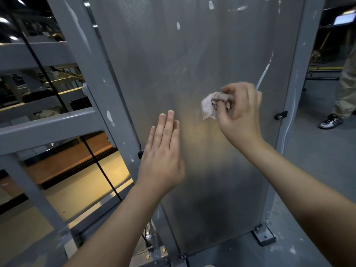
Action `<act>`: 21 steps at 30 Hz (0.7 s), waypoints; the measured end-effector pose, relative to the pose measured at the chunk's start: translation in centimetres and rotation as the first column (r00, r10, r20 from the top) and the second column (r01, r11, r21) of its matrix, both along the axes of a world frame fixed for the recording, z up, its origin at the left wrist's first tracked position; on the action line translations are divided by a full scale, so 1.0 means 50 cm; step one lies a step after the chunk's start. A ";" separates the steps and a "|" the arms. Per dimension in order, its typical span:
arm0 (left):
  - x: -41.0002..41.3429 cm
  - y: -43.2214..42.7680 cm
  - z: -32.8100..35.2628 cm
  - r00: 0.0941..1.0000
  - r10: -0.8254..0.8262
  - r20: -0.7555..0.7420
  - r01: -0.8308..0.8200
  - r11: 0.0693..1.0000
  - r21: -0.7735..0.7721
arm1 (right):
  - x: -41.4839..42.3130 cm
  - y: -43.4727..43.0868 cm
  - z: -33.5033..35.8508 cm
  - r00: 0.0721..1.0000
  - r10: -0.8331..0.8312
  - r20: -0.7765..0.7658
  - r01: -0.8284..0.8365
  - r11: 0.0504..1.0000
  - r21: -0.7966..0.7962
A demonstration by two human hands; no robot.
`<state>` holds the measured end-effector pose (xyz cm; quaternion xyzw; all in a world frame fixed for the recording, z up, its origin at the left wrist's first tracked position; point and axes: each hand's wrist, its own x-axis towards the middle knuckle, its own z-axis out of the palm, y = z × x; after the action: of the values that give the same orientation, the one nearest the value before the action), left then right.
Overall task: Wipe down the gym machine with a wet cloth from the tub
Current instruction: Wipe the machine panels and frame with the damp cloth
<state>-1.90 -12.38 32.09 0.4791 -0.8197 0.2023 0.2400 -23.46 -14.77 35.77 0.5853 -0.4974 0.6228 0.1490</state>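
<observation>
left hand point(163, 155) flat, fingers straight; right hand point(240, 116) curled tight

Floor point(312, 170): grey and smooth, lying under the gym machine and out to its right.
Gym machine point(192, 54): stands upright on the floor; its grey metal panel and posts run down to it.
Foot bracket point(264, 236): black, flat on the floor at the bottom of the right post.
Base plate point(154, 256): grey with brass-coloured bolts, low at the left post.
White specks point(280, 247): scattered on the floor just beside the foot bracket.
Shoe point(330, 121): silver and black, laced, on a person's foot, planted on the floor well to the right of the machine.
Tan surface point(86, 189): brightly lit, seen through the frame bars at left.
</observation>
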 end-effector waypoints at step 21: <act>-0.008 -0.015 -0.012 1.000 0.002 -0.028 -0.003 0.999 -0.051 | 0.026 -0.046 -0.077 0.924 -0.013 -0.382 -0.079 0.971 -0.224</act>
<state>-2.30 -13.14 31.51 0.4768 -0.8102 0.2166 0.2632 -22.18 -17.08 31.93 0.6817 -0.3714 0.5541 0.3005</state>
